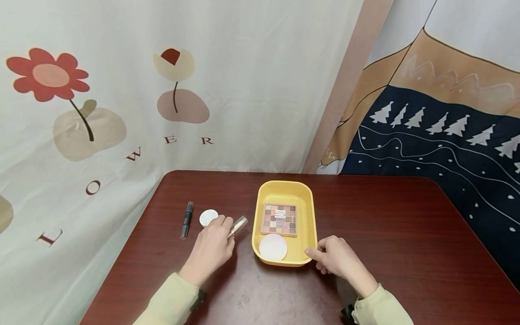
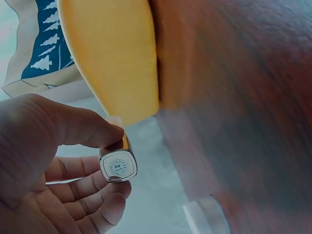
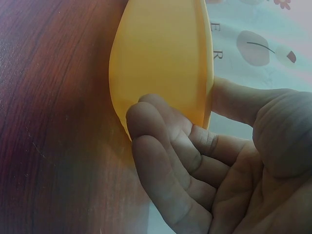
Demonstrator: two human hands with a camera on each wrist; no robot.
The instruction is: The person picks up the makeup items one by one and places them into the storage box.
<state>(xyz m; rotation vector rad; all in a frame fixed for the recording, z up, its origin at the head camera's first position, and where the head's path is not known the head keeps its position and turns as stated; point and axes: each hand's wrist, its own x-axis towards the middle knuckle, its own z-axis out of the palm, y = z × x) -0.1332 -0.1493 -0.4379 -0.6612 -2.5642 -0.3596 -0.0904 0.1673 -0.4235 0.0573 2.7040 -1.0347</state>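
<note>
My left hand (image 1: pixel 212 246) pinches a shiny lipstick tube (image 1: pixel 239 225) between thumb and fingers, just left of a yellow plastic tray. In the left wrist view the end of the lipstick tube (image 2: pixel 118 166) faces the camera, with a label reading 04. At the near right corner of the yellow tray (image 1: pixel 284 192), my right hand (image 1: pixel 341 259) grips the rim, thumb on top and fingers curled against the outer wall. Inside the tray lie an eyeshadow palette (image 1: pixel 279 220) and a pale round compact (image 1: pixel 273 247) in front of it.
A small white marbled round case (image 1: pixel 208 217) lies just beyond my left hand's fingers. Farther left is a dark two-ended makeup pen (image 1: pixel 187 221). The dark red wooden table (image 1: pixel 378 216) ends at printed curtains (image 1: pixel 252 90) behind.
</note>
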